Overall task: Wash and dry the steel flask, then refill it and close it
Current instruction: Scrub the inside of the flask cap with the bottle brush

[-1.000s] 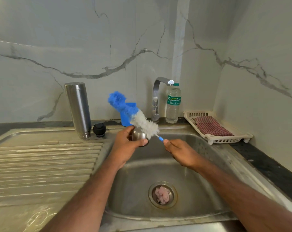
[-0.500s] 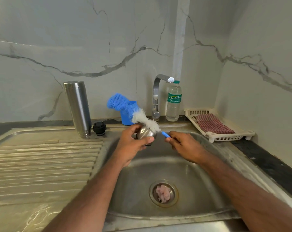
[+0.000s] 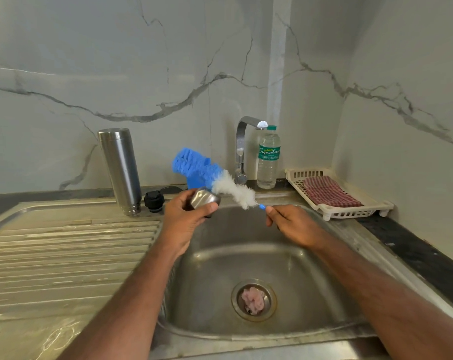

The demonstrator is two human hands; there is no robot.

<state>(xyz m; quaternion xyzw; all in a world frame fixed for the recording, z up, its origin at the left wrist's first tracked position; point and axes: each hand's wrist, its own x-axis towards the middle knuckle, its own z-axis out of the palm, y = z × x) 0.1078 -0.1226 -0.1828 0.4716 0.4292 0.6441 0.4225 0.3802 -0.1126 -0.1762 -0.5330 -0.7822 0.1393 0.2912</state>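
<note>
Still on the washing step: my left hand [image 3: 187, 219] grips the steel cup [image 3: 204, 198] over the sink [image 3: 332, 229], right hand [image 3: 293, 224] pinches the brush [image 3: 215, 179] handle. Flask [image 3: 120, 171] stands upside down left of my grip, probably rinsing next

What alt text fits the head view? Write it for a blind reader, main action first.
Over a steel sink, the left hand holds a small steel cup while the right hand pinches a blue-and-white bottle brush against it. The steel flask stands inverted on the drainboard beside its black stopper.
</note>
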